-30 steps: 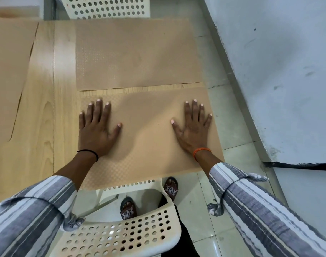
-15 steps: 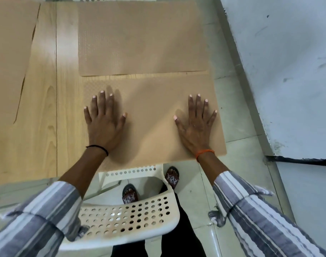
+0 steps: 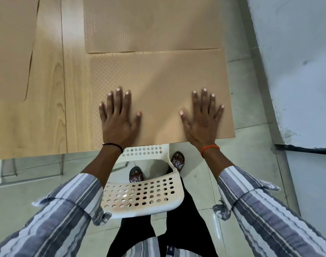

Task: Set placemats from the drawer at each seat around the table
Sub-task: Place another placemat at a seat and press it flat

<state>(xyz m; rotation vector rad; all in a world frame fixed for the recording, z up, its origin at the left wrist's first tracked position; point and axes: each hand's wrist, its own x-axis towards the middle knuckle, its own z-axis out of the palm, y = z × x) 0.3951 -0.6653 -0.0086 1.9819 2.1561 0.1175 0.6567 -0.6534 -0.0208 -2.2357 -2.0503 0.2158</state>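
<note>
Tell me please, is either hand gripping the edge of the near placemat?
No, the left hand and right hand lie flat, fingers spread, on the near placemat.

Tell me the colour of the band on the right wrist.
Orange band, clearest in the head view.

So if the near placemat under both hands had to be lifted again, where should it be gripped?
Probably at the right edge of the near placemat, pinched from the right: that side seems to overhang the wooden table. Elsewhere it lies flat, and left hand and right hand press it down.
</note>
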